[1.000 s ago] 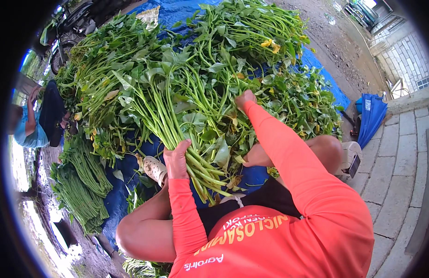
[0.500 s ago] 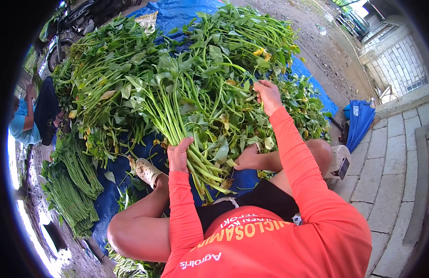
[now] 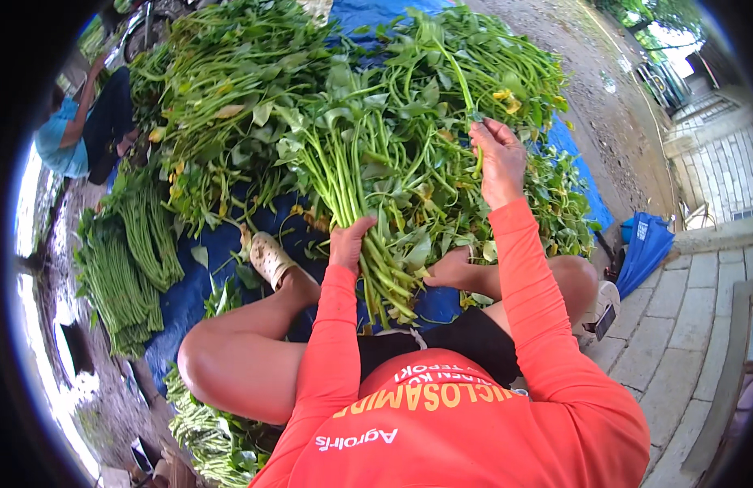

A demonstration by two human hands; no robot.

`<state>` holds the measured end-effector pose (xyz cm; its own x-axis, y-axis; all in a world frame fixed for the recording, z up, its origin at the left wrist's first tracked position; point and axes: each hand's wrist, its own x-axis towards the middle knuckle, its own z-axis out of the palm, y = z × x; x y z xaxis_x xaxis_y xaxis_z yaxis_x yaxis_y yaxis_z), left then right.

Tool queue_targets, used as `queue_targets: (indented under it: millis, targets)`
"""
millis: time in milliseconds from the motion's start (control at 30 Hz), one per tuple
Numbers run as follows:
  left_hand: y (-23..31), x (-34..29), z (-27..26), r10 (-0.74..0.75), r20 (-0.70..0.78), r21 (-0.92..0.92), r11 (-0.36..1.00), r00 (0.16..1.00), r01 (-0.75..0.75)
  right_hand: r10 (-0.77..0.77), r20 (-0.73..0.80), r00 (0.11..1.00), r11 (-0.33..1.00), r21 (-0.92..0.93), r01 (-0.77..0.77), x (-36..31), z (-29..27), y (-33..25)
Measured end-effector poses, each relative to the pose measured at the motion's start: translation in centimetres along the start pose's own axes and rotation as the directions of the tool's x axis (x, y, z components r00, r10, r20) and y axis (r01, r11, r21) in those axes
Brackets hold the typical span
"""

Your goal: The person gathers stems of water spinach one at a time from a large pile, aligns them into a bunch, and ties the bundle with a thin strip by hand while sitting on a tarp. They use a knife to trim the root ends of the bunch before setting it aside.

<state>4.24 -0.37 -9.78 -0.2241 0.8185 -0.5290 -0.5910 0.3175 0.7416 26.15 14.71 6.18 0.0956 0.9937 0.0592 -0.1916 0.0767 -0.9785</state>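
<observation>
My left hand [image 3: 349, 244] is wrapped round a thick bunch of water spinach [image 3: 337, 183]. The pale cut ends of this bunch point toward my lap, and its leaves spread away over the pile. To the right and farther off, my right hand [image 3: 500, 159] pinches a single water spinach stalk [image 3: 453, 69] between thumb and fingers. The stalk's lower end hangs below the fingers, and its top reaches over the leaves. Beneath and beyond both hands lies a wide heap of loose water spinach [image 3: 238, 106], with some yellowed leaves in it.
The heap lies on a blue tarp [image 3: 199, 305]. Tied-looking bundles of stalks [image 3: 120, 268] are stacked at the left, with more greens [image 3: 209, 431] beside my left knee. Another person [image 3: 67, 134] sits at the far left. A folded blue umbrella [image 3: 646, 254] stands right, by paving blocks [image 3: 677, 313].
My right hand has drawn the single stalk up, so more of it shows above the leaves. The left hand still grips the bunch. The whole view has shifted somewhat.
</observation>
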Motion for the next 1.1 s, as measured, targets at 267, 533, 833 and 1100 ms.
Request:
queue_targets:
  millis: [267,533,833,1100]
  targets:
    - [-2.9,0.6,0.0,-0.115,0.043,-0.196,0.973,0.992,0.122,0.378,0.29,0.879,0.759,-0.641,-0.116,-13.7,0.9,11.5]
    - [-6.2,1.4,-1.3,-0.217,0.155,-0.347,0.902,0.964,0.259,0.785,0.082,0.614,0.605,-0.315,-0.731,-14.9,-0.3,12.9]
    - [-7.1,1.7,-1.3,-0.121,0.027,-0.161,0.979,0.992,0.124,0.652,0.211,0.728,0.69,-0.562,-0.455,-16.5,-0.7,16.2]
    - [-6.6,1.6,-1.4,-0.174,0.011,-0.199,0.965,0.985,0.173,0.561,0.078,0.824,0.752,-0.464,-0.468,-18.3,-0.9,16.8]
